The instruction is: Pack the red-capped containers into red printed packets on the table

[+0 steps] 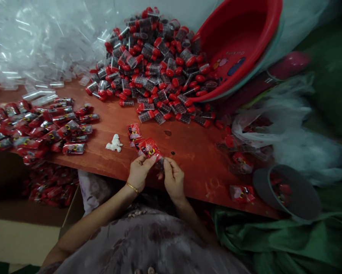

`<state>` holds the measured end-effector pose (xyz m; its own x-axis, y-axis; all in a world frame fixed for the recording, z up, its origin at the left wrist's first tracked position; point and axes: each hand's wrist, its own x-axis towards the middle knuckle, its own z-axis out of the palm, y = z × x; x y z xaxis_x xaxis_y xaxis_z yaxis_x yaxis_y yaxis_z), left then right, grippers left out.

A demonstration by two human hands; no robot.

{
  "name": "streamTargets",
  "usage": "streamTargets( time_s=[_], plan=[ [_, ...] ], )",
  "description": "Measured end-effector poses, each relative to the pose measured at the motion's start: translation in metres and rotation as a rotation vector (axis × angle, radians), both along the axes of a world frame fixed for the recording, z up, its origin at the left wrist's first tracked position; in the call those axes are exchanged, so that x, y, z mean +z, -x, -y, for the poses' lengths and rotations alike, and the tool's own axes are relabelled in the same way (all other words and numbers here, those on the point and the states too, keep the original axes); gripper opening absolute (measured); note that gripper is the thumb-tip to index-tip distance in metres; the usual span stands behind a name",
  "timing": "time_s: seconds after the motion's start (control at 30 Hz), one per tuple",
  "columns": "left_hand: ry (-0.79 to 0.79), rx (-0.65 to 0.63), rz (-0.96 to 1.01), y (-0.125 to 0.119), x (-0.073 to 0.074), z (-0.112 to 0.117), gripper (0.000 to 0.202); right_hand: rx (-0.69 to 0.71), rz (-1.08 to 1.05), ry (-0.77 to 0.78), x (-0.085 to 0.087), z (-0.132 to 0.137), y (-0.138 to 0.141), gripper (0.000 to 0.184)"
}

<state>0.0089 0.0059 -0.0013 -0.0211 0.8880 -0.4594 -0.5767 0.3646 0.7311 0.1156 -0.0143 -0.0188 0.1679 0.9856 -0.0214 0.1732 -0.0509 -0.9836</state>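
Note:
Near the table's front edge, both hands meet at a small red printed wrapper. My left hand is closed, with its thumb and fingers pinching the wrapper's lower side. On the opposite side, my right hand is closed too, its thumb and fingertips gripping the wrapper's lower right end. Something dark shows between the two hands, too small to make out. Just beyond the held wrapper, more red printed wrappers lie flat on the table. To their left is a crumpled white scrap.
Clear tubes with red caps form a heap at the back. At left lie wrapped red packets, with a box of more packets below. Clear empty tubes fill the back left. A red basin and a grey bowl stand right.

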Motion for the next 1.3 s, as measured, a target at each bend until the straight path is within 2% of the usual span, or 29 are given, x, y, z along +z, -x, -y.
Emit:
streamTargets(
  time_s=[0.2,0.37,0.57,0.73,0.93,1.13,1.3],
  plan=[
    [0.001,-0.016,-0.002,0.005,0.001,-0.004,0.039,0.157,-0.051,0.057,0.004,-0.003,0.003,0.032],
    [-0.013,-0.026,0.045,0.006,0.003,-0.007,0.042,0.023,-0.033,-0.005,-0.001,-0.003,0.017,0.028],
    [-0.059,-0.017,0.061,0.008,0.003,-0.005,0.039,0.042,-0.196,-0.016,-0.002,-0.005,0.027,0.024],
    [-0.073,0.01,-0.023,0.009,0.0,-0.002,0.039,-0.017,-0.087,-0.05,-0.001,-0.007,0.024,0.021],
    [0.004,0.002,0.018,0.018,0.002,-0.011,0.041,0.185,0.001,-0.007,0.002,-0.016,0.018,0.02],
    [0.002,-0.026,0.041,0.018,-0.003,-0.014,0.034,0.191,0.067,-0.053,0.006,-0.018,0.022,0.017],
    [-0.031,-0.049,-0.012,0.023,-0.004,-0.01,0.032,0.231,0.001,-0.017,0.005,-0.018,0.026,0.019]
  ],
)
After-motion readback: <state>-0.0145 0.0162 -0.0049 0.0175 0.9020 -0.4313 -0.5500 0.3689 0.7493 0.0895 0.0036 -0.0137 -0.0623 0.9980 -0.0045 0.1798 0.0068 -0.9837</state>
